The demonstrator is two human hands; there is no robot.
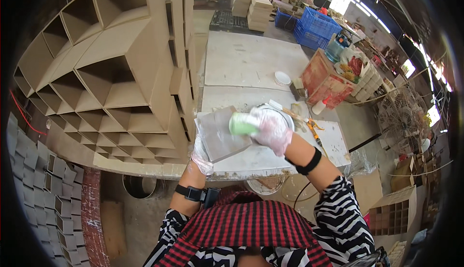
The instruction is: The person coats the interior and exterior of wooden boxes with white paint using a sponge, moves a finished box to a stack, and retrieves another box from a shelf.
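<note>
Grey board box [217, 139] sits tilted above the white surface [227, 95], slightly left of centre before us. Our left hand [202, 157], in a thin whitish glove, is clamped on its near-left side; we cannot see the far fingers. The gloved right hand [273, 129] is closed around a pale-green tool [243, 124], blurred, roller-like or sponge-like. Relation noted: the box lies directly left of the right hand, and the tool's long axis runs roughly left to right, bridging the two, its left end overlapping the right part of the broad face. Contact there we cannot confirm. The face reads nearly square, so we assign it no long axis; its right edge slants, near end farther right. Left hand is nearer the box; right hand is nearer the round container [290, 120], partly hidden behind it.
</note>
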